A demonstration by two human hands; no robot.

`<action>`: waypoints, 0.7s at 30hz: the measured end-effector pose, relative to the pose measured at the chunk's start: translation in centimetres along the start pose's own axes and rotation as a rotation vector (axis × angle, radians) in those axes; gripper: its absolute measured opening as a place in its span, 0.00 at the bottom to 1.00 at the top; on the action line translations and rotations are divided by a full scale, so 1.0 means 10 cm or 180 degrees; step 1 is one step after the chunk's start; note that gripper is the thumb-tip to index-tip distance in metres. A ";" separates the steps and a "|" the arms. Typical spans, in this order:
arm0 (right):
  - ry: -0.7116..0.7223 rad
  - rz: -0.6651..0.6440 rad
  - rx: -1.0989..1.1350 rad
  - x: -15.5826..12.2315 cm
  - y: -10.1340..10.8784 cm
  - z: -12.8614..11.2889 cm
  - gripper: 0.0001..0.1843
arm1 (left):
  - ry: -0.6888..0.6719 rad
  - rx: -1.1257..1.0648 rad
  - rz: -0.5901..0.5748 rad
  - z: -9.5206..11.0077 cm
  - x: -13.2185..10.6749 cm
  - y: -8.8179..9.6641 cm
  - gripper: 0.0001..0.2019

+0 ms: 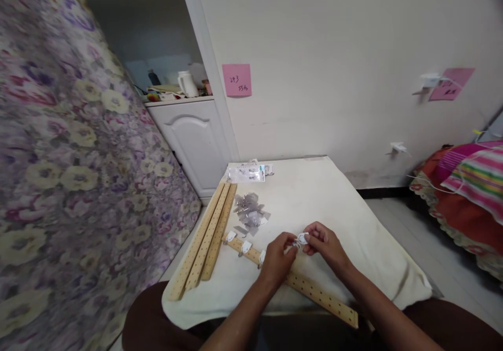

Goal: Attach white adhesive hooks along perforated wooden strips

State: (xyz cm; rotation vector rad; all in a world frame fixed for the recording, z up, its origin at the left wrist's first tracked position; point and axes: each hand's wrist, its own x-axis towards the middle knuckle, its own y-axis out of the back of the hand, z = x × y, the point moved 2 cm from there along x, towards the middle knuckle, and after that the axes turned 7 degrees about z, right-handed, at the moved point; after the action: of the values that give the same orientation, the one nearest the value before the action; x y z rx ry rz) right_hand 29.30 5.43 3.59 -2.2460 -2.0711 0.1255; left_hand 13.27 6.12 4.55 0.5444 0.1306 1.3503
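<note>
In the head view, the left hand (277,259) has its fingertips closed on what looks like a small metal ring (295,244); the right hand (325,243) pinches a white tag (303,238) just beside it. Both are above the holed strip (324,299), where three more tags (246,247) sit. Fitting ring and tag seems in hand; the next move likely calls for a steady left pinch.

White tag (304,238), tan strip (323,298), floral curtain (58,183)

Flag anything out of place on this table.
The small, translucent grey plastic pieces look untidy, scattered in a loose heap beside three long, perforated tan wooden strips laid roughly parallel. Nothing looks damaged.
</note>
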 end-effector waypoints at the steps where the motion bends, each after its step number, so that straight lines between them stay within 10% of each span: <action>1: 0.0002 0.0022 -0.0009 0.01 0.01 0.01 0.12 | 0.0076 -0.0043 0.0001 -0.01 -0.01 -0.02 0.09; 21: 0.0058 -0.0012 -0.0138 -0.01 -0.04 0.02 0.12 | 0.0693 -0.0801 -0.0052 -0.05 -0.13 -0.17 0.08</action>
State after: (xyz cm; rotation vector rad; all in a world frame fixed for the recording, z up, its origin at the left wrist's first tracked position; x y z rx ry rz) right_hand 28.85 5.32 3.42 -2.2586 -2.0885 0.0601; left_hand 14.29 4.86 3.13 0.1841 0.1399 1.3834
